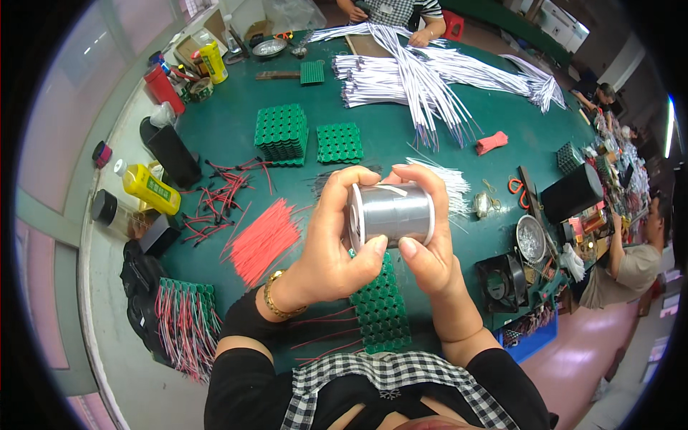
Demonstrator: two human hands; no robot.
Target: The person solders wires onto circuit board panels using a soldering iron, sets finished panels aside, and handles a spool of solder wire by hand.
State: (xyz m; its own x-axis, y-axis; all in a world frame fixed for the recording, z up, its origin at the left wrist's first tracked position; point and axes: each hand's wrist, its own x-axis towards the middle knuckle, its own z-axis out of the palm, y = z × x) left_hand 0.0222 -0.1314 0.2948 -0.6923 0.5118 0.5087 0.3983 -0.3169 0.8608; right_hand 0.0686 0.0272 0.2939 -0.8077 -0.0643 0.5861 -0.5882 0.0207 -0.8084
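A spool of solder wire (396, 213), silvery with pale end rims, is held up in front of my chest between both hands. My left hand (331, 247) wraps round its left end, the thumb pressed on the front. From the other side my right hand (432, 247) grips the right end, fingers over the top and thumb below. Under the spool, a panel of green round circuit boards (385, 312) lies on the green table (229, 129), partly hidden by my hands. A few thin red wires (326, 335) stretch left from that panel.
Left of my hands lie red wires (265, 242) and red-black leads (222, 197). Beyond are stacked green panels (281, 132) and white cables (373, 79), where a co-worker's hand (421, 37) rests. At right stand a small fan (502, 281), a metal dish (530, 239) and orange-handled scissors (517, 190).
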